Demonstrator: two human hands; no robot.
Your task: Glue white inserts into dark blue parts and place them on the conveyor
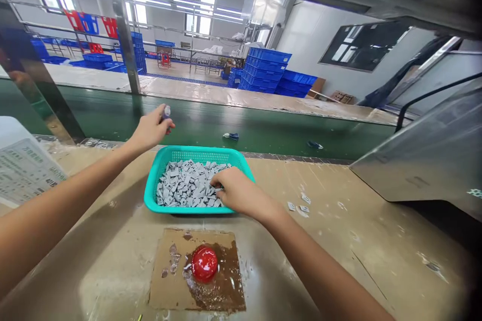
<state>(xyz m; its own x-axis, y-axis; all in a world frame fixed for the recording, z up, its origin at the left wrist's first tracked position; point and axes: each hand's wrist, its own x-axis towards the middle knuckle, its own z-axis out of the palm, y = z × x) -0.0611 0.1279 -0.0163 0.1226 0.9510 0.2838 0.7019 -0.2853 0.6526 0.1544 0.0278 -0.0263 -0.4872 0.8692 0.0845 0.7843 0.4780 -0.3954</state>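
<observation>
My left hand is raised over the far rim of the basket, its fingers closed on a small grey-blue part. A teal plastic basket sits on the tan table, filled with small grey moulded parts. My right hand rests on those parts at the basket's right side, and its fingertips are among them. Nearer to me, a glossy red dome sits on a stained cardboard sheet, with neither hand touching it.
A green conveyor belt runs behind the table, carrying small parts. Loose grey parts lie right of the basket. A printed sheet lies at left, and a steel housing stands at right. Blue crates are stacked beyond.
</observation>
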